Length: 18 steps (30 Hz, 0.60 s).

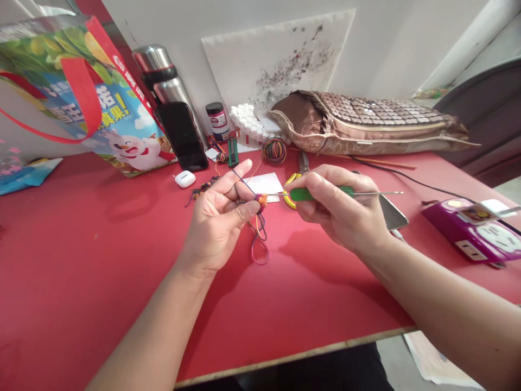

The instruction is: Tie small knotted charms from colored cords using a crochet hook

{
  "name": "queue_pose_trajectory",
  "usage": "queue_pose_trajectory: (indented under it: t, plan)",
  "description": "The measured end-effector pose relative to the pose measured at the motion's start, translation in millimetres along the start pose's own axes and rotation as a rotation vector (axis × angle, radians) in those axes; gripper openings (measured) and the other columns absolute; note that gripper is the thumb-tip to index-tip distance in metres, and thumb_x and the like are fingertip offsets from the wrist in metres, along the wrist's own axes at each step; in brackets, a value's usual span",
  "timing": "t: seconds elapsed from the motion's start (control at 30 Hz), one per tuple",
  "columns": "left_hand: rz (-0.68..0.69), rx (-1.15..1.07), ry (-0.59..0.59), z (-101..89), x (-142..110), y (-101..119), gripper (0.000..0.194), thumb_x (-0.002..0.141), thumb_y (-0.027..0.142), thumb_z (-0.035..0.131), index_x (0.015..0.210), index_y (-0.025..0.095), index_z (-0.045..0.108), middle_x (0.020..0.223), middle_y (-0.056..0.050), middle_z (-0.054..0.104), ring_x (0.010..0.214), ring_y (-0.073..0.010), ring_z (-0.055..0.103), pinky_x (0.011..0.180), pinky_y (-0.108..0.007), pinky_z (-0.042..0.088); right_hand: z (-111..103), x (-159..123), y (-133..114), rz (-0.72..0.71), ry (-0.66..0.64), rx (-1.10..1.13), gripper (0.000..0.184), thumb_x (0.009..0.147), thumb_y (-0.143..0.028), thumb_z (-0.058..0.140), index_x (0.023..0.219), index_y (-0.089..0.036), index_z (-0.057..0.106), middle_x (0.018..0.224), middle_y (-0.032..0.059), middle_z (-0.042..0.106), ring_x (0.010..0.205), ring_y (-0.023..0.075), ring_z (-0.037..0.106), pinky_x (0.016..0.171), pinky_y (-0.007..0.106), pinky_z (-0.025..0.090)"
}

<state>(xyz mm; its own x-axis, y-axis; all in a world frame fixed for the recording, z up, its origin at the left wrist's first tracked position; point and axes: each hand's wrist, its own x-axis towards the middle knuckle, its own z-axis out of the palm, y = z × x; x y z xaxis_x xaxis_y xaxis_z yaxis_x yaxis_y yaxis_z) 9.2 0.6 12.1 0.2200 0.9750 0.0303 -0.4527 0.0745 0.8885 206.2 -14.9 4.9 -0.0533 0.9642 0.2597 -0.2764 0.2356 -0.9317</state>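
Observation:
Between the thumb and fingers of my left hand (222,214) is a small piece of crochet work (261,202) in orange and purple yarn. A dark strand of that yarn runs up over my left fingers, and a loose loop of yarn (260,255) hangs below the piece. My right hand (342,206) grips the green handle of a double-ended crochet hook (301,194). The hook's left tip reaches the crochet piece; whether it passes through a stitch is too small to tell. Its other metal end points right, past my knuckles.
Behind my hands lie a multicoloured yarn ball (274,151), yellow-handled scissors (290,190), a green cutter (233,152) and a white earbud case (184,178). A phone (183,136) leans on a steel flask (163,70). At right sits a purple power strip (468,231) on the red table (285,309).

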Motion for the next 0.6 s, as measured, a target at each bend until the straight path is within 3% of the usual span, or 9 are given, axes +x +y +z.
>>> queue_pose_trajectory:
  t: [0.23, 0.43, 0.6]
  plan:
    - [-0.062, -0.027, -0.098, -5.2, -1.3, 1.1, 0.049, 0.074, 0.009, 0.090, 0.120, 0.018, 0.080, 0.081, 0.000, 0.070, 0.072, -0.0114, 0.064, 0.071, -0.021, 0.056, -6.4, 3.8, -6.1, 0.029, -0.056, 0.021, 0.029, 0.089, -0.047, 0.083, 0.079, -0.020, 0.081, 0.056, -0.0006, 0.048, 0.049, 0.0098, 0.036, 0.045, 0.028, 0.020]
    - [-0.128, -0.099, -0.207, -7.6, -1.5, 1.4, 0.053, 0.076, 0.009, 0.089, 0.127, 0.016, 0.079, 0.082, 0.000, 0.070, 0.072, -0.0115, 0.064, 0.069, -0.021, 0.055, -8.5, 9.0, -5.4, 0.168, -0.146, 0.205, 0.028, 0.087, -0.043, 0.084, 0.077, -0.016, 0.079, 0.052, -0.0042, 0.045, 0.043, 0.0050, 0.027, 0.043, 0.024, 0.016]
    - [-0.097, -0.094, -0.186, -0.7, -2.8, -2.0, 0.049, 0.075, 0.011, 0.090, 0.123, 0.020, 0.081, 0.080, 0.000, 0.070, 0.070, -0.0113, 0.062, 0.068, -0.021, 0.055, -5.1, 10.3, 1.9, 0.263, -0.196, 0.393, 0.027, 0.091, -0.038, 0.079, 0.080, -0.014, 0.078, 0.053, -0.0079, 0.044, 0.040, 0.0007, 0.016, 0.039, 0.020, 0.018]
